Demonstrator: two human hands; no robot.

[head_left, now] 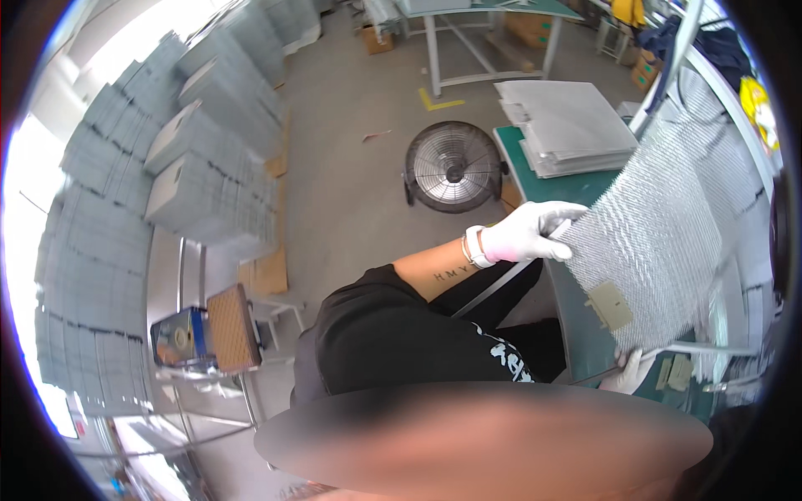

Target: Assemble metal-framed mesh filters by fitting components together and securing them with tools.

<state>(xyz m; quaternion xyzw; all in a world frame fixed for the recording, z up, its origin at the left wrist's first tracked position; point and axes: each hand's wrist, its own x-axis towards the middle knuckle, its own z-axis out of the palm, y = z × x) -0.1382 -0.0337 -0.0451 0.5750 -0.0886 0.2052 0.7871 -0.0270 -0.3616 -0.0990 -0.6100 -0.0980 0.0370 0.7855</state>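
A silvery, rippled mesh-like sheet [647, 230] stands tilted over the green worktable at the right. My left hand [530, 234], in a white glove, pinches the sheet's near left edge between thumb and fingers. Down at its lower edge, my right hand [628, 371], also gloved, grips the sheet, with its fingers partly hidden. A flat beige plastic piece [610, 306] shows against the lower left part of the sheet; whether it is attached I cannot tell. More beige pieces [675, 373] lie on the table beside my right hand.
The green worktable [576, 309] carries a pile of flat grey-white panels [572, 125] at its far end. A black floor fan [454, 167] stands left of it. Tall stacks of grey panels [213, 196] line the left, near a brown-seated chair [234, 328]. Metal posts frame the right.
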